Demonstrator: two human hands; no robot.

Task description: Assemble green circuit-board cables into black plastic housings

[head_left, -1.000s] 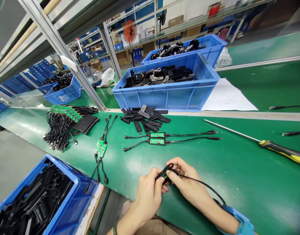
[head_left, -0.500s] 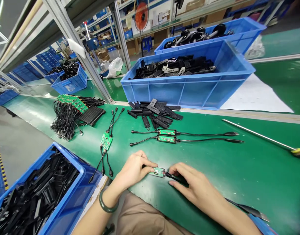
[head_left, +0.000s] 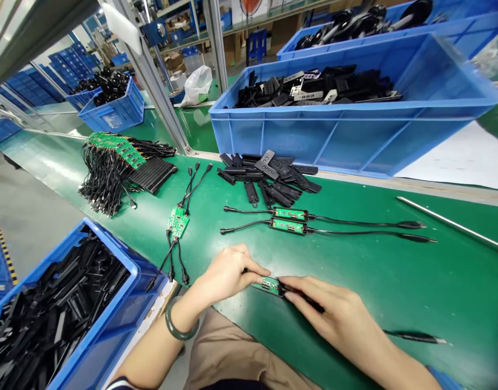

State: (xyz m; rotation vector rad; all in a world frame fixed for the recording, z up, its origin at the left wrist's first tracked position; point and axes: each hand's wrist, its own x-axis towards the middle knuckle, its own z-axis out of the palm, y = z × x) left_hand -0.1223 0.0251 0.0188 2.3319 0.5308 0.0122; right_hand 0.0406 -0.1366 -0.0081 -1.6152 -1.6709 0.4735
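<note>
My left hand (head_left: pixel 228 275) pinches the left end of a small green circuit board (head_left: pixel 272 285), which lies along a narrow black housing. At its right end, the fingers of my right hand (head_left: pixel 338 306) close around the black cable where it leaves the board. That cable's plug end (head_left: pixel 419 336) shows beyond my right wrist; its middle is hidden under the hand. Just behind my hands lie two similar boards in black cases, a rear one (head_left: pixel 290 214) and a front one (head_left: pixel 288 226), with cables running out both ends.
Loose boards with cables (head_left: pixel 178 222) lie left, near a large pile of boards (head_left: pixel 116 149). Black plastic covers (head_left: pixel 273 173) are heaped before a blue bin (head_left: pixel 334 138). Another blue bin (head_left: pixel 141 295) of black parts stands front left. A metal rod (head_left: pixel 452 222) lies right.
My right hand has moved in to the board's right end and its fingers have closed there. A black housing edge now shows around the board. The camera view has shifted.
</note>
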